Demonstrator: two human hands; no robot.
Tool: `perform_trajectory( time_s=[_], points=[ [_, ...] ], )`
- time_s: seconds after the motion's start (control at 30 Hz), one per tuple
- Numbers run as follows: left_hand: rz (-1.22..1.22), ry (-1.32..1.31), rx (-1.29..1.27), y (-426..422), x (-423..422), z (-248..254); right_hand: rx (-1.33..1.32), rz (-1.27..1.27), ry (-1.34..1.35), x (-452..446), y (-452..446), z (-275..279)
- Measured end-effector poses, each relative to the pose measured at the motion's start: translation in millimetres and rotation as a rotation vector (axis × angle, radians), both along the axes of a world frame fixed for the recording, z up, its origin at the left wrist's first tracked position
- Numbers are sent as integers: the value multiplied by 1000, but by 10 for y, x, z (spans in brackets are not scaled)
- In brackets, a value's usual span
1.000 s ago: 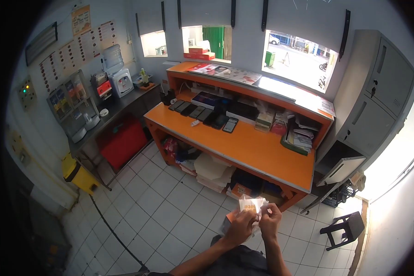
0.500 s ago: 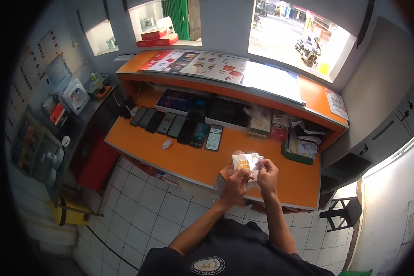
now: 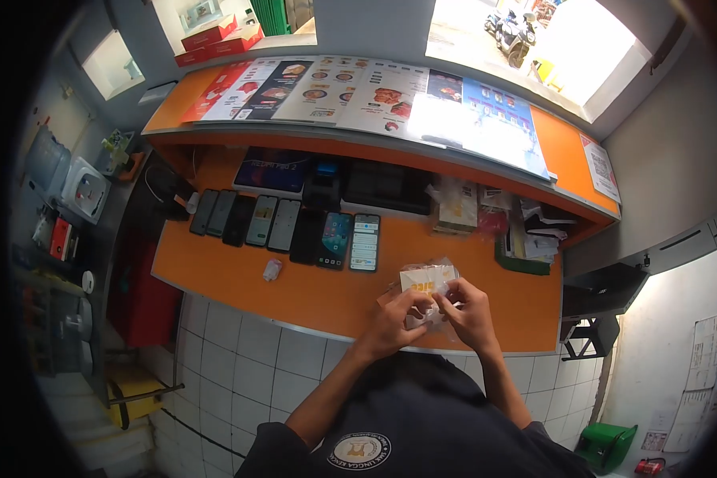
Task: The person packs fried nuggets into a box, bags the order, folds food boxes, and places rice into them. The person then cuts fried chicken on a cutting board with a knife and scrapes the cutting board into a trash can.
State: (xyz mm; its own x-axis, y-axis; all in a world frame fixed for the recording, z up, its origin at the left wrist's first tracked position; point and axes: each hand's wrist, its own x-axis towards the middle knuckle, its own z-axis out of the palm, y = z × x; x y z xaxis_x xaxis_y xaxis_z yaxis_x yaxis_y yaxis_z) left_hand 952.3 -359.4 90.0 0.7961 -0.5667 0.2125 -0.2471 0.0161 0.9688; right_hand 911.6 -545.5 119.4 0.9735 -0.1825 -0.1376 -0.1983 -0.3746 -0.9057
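Over the right part of the orange counter, both hands hold a clear plastic bag with a white packet with orange lettering inside. My left hand grips its lower left side, thumb and fingers closed on the plastic. My right hand pinches the bag's right side, fingertips close to the left ones. Some orange shows through the plastic at the left. Several phones lie in a row on the counter, the rightmost one with a lit screen. A small crumpled white item lies below them.
Menu sheets cover the raised shelf. Beneath it are a tablet box, small packs and a green tray of papers. A black stool and a green bin stand at right, a water dispenser at left.
The view has moved closer to the counter and tilted down. The hands and bag, earlier over the floor, are now above the counter. The fingers have shifted on the plastic.
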Motion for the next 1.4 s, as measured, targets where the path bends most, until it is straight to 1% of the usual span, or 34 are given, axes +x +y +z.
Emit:
perform_trajectory(
  time_s=[0.07, 0.2, 0.27, 0.3, 0.37, 0.43, 0.47, 0.57, 0.63, 0.67, 0.73, 0.87, 0.97, 1.07, 1.13, 1.17, 1.23, 1.27, 1.37, 1.4],
  points=[
    [-87, -193, 106, 31, 73, -2, 147, -59, -7, -34, -8, -87],
    [-60, -401, 117, 22, 178, -55, 431, -227, -16, -26, 63, -20],
    [-66, -457, 136, 23, 236, -46, 402, -200, 39, -30, 33, -38],
    [-61, -432, 130, 13, 247, -63, 387, -190, 66, -50, 5, -48],
    [-56, -383, 117, -19, 263, -106, 501, -130, 57, -53, -58, -90],
    [-103, -238, 127, -7, 316, -114, 568, -57, 60, -60, -131, -85],
    [-124, -168, 133, -3, 347, -116, 539, -46, 70, -80, -143, -55],
    [-174, -88, 130, -19, 397, -95, 422, 5, 105, -116, -125, 81],
    [-194, 121, 94, -31, 394, -99, 305, 44, 133, -143, -75, 142],
    [-204, 225, 79, -33, 391, -99, 272, 40, 100, -154, -66, 114],
    [-215, 265, 111, -25, 409, -80, 204, 33, 31, -160, -66, 31],
    [-237, 323, 170, -16, 446, 37, 323, -8, 43, -158, -90, -56],
    [-174, 80, 90, -85, 421, -97, 400, -15, 113, -139, -151, -54],
    [-205, 421, 131, -67, 394, 55, 422, -14, 155, -121, -171, -30],
    [-196, 440, 215, -55, 384, 194, 387, -8, 191, -109, -157, 35],
    [-191, 449, 258, -54, 386, 229, 364, -14, 163, -106, -135, 43],
    [-183, 473, 236, -53, 352, 143, 316, -28, 107, -101, -91, 48],
    [-179, 485, 225, -56, 341, 77, 332, -7, 118, -91, -125, 22],
    [-137, 501, 100, -56, 328, -149, 369, 36, 149, -66, -262, -43],
    [-155, 572, -5, -37, 348, -145, 375, 42, 150, -41, -281, -35]
  ],
)
